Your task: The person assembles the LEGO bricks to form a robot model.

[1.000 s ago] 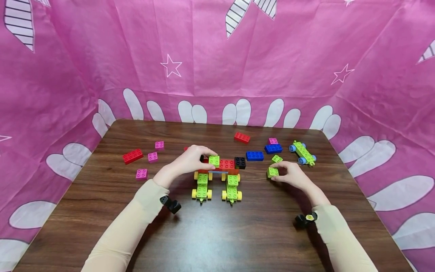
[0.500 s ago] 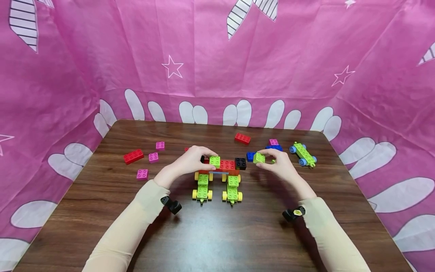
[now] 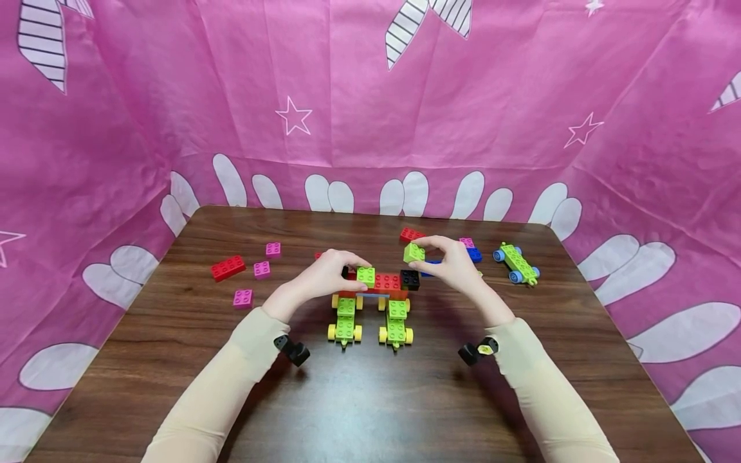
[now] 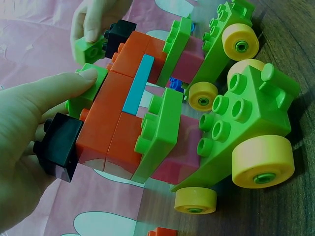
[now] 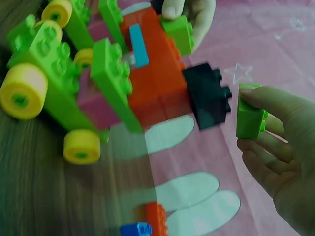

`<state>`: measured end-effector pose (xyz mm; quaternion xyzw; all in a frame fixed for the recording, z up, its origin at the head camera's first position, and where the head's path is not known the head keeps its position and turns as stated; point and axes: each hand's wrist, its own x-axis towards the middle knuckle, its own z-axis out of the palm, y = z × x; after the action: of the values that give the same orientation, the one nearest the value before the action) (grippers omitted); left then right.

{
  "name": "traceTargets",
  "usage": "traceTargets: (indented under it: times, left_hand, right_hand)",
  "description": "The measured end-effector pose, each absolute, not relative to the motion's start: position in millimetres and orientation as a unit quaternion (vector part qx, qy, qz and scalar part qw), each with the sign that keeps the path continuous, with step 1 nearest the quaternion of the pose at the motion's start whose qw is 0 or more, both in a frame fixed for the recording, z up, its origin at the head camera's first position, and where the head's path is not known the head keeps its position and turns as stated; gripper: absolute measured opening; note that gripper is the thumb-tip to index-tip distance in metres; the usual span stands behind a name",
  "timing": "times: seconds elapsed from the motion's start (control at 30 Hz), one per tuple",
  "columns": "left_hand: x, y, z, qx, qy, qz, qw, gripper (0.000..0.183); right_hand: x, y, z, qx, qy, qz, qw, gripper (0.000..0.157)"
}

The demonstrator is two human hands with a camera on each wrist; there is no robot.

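A toy built of blocks stands mid-table: two lime-green wheeled bases (image 3: 345,330) with yellow wheels carry a bridge of red bricks (image 3: 386,281). Pink bricks (image 4: 179,152) sit in its supports. On top, my left hand (image 3: 321,275) pinches a lime-green brick (image 3: 366,276) set on the red bricks. A black brick (image 3: 410,280) caps each end; the left one is mostly hidden in the head view. My right hand (image 3: 454,263) pinches another lime-green brick (image 3: 413,253) between thumb and fingers. It hovers above the right black brick, apart from it in the right wrist view.
Right of the toy lie blue bricks (image 3: 473,254), a pink brick (image 3: 466,242) and a green car base with blue wheels (image 3: 516,262). A red brick (image 3: 411,235) lies behind. To the left are a red brick (image 3: 228,267) and several pink bricks (image 3: 243,298).
My right hand has lifted its green brick off the right side of the table and carried it left, to above the black brick. The left hand has stayed in place.
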<state>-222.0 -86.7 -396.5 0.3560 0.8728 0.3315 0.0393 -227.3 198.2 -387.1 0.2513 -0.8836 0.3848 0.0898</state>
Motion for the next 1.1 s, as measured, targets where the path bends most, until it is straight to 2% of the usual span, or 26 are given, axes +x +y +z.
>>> traceTargets:
  times: [0.3, 0.67, 1.1]
  left_hand:
    - [-221.6, -86.6, -396.5, 0.359, 0.871, 0.335, 0.038, 0.040]
    - [-221.7, -86.7, -396.4, 0.361, 0.873, 0.327, 0.031, 0.040]
    - [-221.3, -86.8, -396.0, 0.355, 0.874, 0.331, 0.035, 0.041]
  right_hand:
    - [-227.6, 173.4, -382.7, 0.284, -0.869, 0.401, 0.059, 0.039]
    - [-225.5, 157.5, -394.5, 0.316, -0.872, 0.372, 0.018, 0.035]
    - [-224.5, 152.3, -396.5, 0.332, -0.874, 0.355, 0.005, 0.034]
